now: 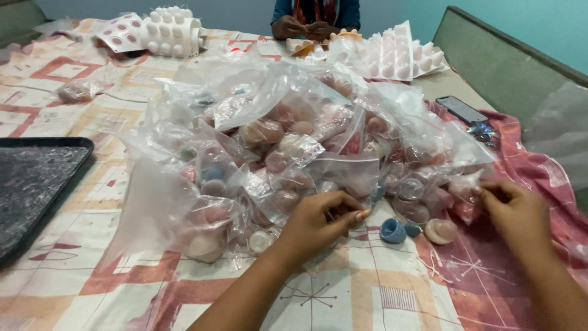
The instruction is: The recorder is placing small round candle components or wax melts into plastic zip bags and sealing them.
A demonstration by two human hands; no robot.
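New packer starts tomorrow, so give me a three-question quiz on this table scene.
1. True or false: the left hand rests at the pile of clear bags.
2. Which loose piece lies nearer the right hand: the blue one or the beige one?
3. What lies at the table's left edge? A) black tray B) phone C) white moulds

Key: 1 true; 2 beige; 3 A.

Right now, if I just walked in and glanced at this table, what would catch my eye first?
A big heap of clear plastic bags stuffed with small round pastel pieces fills the middle of the patterned tablecloth. At its near edge the left hand and right hand pick at bags, with a loose blue piece between them. White moulded trays stand at the far side.
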